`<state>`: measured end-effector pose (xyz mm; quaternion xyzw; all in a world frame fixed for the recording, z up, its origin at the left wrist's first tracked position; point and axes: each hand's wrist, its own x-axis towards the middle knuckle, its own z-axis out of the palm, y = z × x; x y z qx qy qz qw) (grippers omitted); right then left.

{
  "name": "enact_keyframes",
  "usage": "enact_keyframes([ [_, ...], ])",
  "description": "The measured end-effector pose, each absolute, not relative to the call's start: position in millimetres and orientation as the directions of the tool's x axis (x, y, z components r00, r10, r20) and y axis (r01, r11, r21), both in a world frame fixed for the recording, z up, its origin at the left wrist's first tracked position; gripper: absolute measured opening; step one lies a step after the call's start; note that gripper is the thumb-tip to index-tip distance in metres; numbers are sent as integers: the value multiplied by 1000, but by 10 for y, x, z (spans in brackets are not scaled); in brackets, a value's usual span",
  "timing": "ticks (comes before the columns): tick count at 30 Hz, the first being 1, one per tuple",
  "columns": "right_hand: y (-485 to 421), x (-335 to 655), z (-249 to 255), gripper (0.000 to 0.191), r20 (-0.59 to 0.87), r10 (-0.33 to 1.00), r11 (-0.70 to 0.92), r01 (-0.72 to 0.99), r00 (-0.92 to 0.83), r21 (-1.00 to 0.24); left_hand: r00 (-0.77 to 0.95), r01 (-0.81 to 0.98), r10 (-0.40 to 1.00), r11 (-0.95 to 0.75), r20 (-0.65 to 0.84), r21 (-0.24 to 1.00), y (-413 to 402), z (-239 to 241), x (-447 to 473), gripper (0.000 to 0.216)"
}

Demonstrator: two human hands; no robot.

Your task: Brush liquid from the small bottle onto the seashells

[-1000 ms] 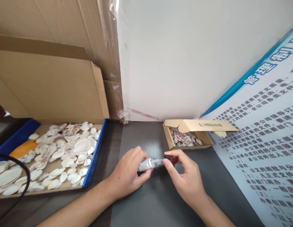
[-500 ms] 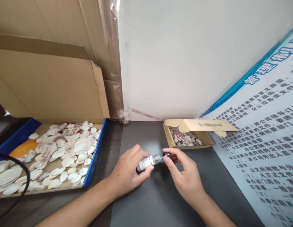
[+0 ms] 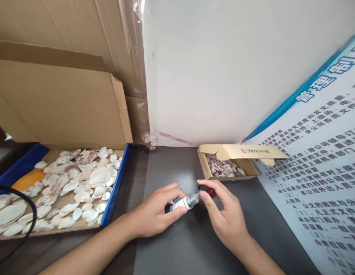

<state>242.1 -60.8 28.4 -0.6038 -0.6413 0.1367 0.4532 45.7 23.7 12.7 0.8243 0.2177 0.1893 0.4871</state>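
My left hand (image 3: 156,212) is closed around a small clear glue bottle (image 3: 183,203) with a white label, held nearly level over the dark table (image 3: 177,248). Its thin nozzle points right and shows bare. My right hand (image 3: 223,214) is pinched just past the nozzle tip on a small dark cap (image 3: 202,188). Both hands hover close together in front of me, a little short of the small shell box.
A small open cardboard box (image 3: 205,168) with shells stands behind the hands. A wide shallow blue-edged tray (image 3: 114,187) full of white shells lies at left, with cardboard flaps behind. A printed poster (image 3: 317,172) leans at right. A black cable (image 3: 25,214) crosses the lower left.
The bottle has dropped slightly and tilted, and the cap held by my right hand has come off the nozzle, which now shows bare.
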Motion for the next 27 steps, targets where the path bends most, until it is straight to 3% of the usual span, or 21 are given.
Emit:
enact_keyframes([
  [13,-662,2417,241,30,391,918,277,597,68,-753,862,161,503,-376,55,913,241,171,466,19],
  [18,-656,2412,227,30,393,918,297,576,46,-762,859,168,508,-398,64,902,226,194,479,4],
  [27,-655,2375,240,24,436,899,329,577,53,-748,876,203,478,-478,59,855,185,191,485,20],
])
